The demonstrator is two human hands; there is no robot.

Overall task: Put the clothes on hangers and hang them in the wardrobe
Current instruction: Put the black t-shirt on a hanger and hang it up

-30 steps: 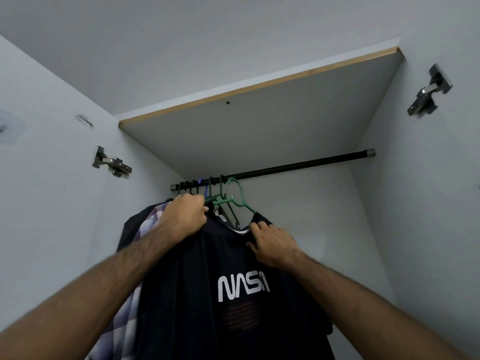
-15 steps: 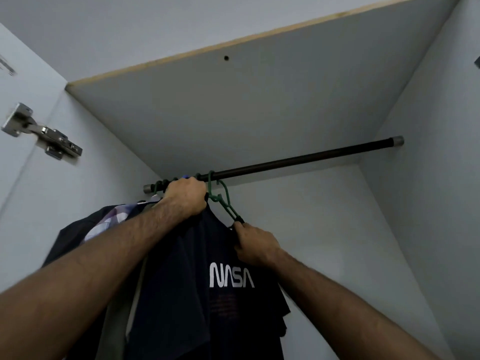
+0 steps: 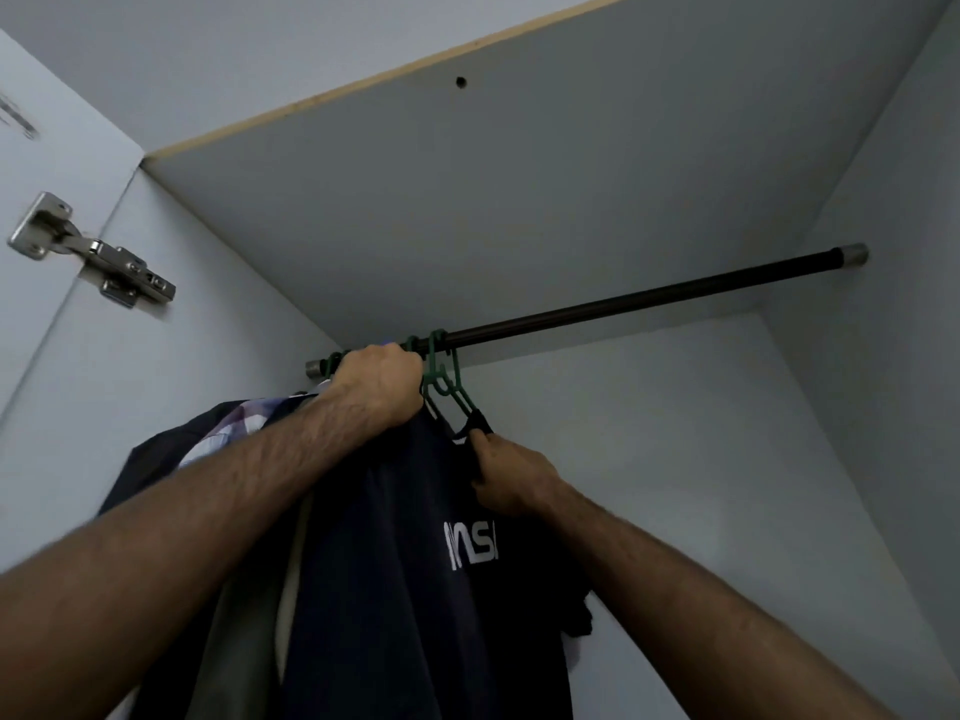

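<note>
shirt turned since earlier, its logo now partly folded out of view | dark T-shirt (image 3: pixel 415 589) hangs on green hanger (image 3: pixel 448 383) hooked over rail (image 3: pixel 649 298) | left hand (image 3: pixel 382 381) fingers curled round its collar below the hook | right hand (image 3: pixel 511 478) fingers pinch its shoulder edge | plaid shirt (image 3: pixel 234 428) behind

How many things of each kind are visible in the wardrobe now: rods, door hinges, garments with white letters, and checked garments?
Rods: 1, the dark rod
Door hinges: 1, the metal hinge
Garments with white letters: 1, the dark T-shirt
Checked garments: 1, the checked shirt
Total: 4
</note>
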